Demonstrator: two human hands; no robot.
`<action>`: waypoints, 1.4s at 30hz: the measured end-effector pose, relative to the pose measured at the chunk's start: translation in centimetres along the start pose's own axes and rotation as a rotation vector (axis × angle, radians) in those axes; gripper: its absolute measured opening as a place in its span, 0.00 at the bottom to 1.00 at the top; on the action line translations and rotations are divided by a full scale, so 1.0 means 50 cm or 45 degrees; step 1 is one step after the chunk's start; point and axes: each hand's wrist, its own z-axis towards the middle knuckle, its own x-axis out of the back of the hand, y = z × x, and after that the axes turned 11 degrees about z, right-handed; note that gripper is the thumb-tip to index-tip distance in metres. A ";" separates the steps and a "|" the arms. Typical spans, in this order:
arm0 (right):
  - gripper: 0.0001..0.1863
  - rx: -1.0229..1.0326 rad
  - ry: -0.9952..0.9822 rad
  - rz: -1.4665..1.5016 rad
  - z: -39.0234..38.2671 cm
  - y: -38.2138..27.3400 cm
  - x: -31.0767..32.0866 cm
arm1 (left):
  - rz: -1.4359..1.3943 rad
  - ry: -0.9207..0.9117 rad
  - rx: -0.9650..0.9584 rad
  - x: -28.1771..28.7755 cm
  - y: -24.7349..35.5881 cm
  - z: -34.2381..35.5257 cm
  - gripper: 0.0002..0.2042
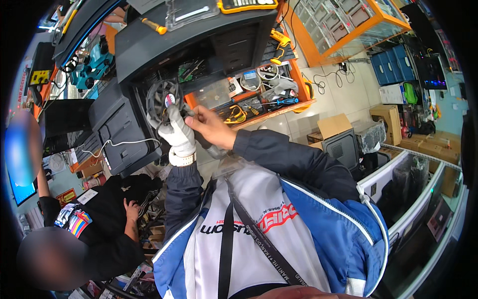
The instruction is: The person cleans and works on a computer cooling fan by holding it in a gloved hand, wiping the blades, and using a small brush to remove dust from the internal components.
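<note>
Black fan in the gloved left hand, right hand close against it

Round black fan (pixel 158 94) is up before the open side of a large black computer case (pixel 164 52), near its left end; whether it touches the case cannot be told. Left hand (pixel 177 132), in a pale grey glove, is clamped on the fan's near edge, thumb toward the hub. Right hand (pixel 215 127), bare, meets the left at the fingertips, so the two are together; whether its fingers pinch anything cannot be made out. White watch (pixel 182 159) sits on the left wrist.

On top of the case: orange-handled screwdriver (pixel 154 26). Right of the fan: open orange-edged drawer (pixel 271 113) containing yellow-handled pliers (pixel 235 114), a blue-handled tool (pixel 288 101) and cables. Yellow drill (pixel 281 47) lies beyond the drawer. White cable (pixel 129 143) crosses a second black case (pixel 119 127) at left. Co-worker's hand (pixel 132 210) is lower left, well apart.
</note>
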 end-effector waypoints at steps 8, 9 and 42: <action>0.37 0.059 -0.439 -0.879 -0.101 0.020 0.158 | -0.247 -0.088 0.049 -0.025 0.065 -0.050 0.24; 0.39 0.079 -0.447 -0.832 -0.104 0.023 0.167 | -0.248 -0.020 0.099 -0.032 0.058 -0.050 0.24; 0.44 -0.862 -0.291 -1.582 -0.191 0.366 0.187 | 0.262 -0.655 0.031 0.287 -0.444 -0.107 0.26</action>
